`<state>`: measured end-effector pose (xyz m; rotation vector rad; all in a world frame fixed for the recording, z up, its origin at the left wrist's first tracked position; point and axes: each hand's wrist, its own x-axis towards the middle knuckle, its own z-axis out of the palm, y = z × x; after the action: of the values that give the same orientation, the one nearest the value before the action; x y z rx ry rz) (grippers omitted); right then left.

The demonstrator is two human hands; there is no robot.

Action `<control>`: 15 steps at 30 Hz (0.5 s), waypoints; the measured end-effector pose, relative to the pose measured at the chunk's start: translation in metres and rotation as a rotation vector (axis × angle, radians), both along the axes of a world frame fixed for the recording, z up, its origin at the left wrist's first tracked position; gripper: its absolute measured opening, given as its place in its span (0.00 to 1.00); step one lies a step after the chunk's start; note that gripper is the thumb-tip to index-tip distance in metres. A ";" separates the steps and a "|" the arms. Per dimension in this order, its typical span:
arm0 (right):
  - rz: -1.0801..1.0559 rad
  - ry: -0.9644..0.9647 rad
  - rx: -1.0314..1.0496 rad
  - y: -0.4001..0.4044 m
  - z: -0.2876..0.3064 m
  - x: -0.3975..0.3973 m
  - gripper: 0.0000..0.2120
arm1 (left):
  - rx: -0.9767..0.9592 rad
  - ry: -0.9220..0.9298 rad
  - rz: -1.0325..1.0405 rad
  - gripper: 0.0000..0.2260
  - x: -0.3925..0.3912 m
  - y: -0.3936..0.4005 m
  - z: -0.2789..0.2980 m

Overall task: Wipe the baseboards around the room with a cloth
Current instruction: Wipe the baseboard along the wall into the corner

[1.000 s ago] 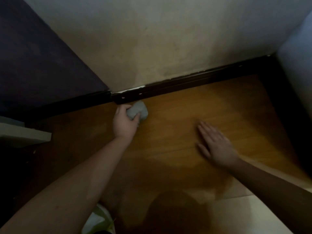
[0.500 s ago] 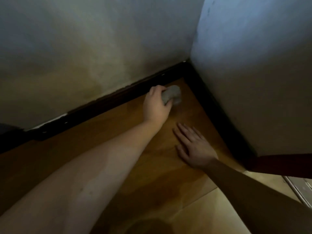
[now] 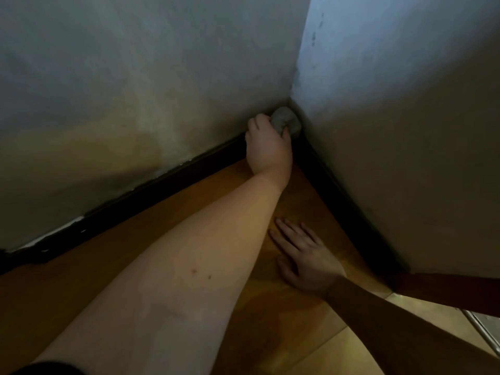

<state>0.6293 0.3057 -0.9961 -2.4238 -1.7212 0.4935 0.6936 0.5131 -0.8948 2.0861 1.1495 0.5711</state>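
My left hand (image 3: 267,147) grips the cloth (image 3: 286,121), balled up and pushed into the corner where the two dark baseboards (image 3: 162,182) meet. My right hand (image 3: 305,255) lies flat, fingers spread, on the wooden floor (image 3: 167,228), propping me. The cloth looks soft and light, so I judge it will squash into the angle; holding it bunched in the fist suits pressing.

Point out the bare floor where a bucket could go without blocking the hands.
Free: the wood floor between the left forearm and the dark baseboard, and the pale floor at bottom centre. Crowded: the corner, where the left hand grips the cloth and the right hand rests flat.
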 end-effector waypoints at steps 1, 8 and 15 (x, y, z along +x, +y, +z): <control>-0.001 -0.002 -0.003 0.000 0.001 0.000 0.31 | -0.001 0.003 0.010 0.15 0.000 0.000 0.000; -0.006 0.001 -0.008 0.001 0.005 -0.001 0.32 | -0.010 -0.043 0.139 0.14 -0.020 0.013 0.002; -0.001 -0.016 -0.030 0.002 0.008 -0.001 0.31 | 0.043 0.002 0.191 0.15 -0.064 0.033 -0.002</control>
<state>0.6286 0.3072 -0.9881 -2.4560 -1.7311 0.5044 0.6291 0.5462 -0.8967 2.0250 1.3583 0.6890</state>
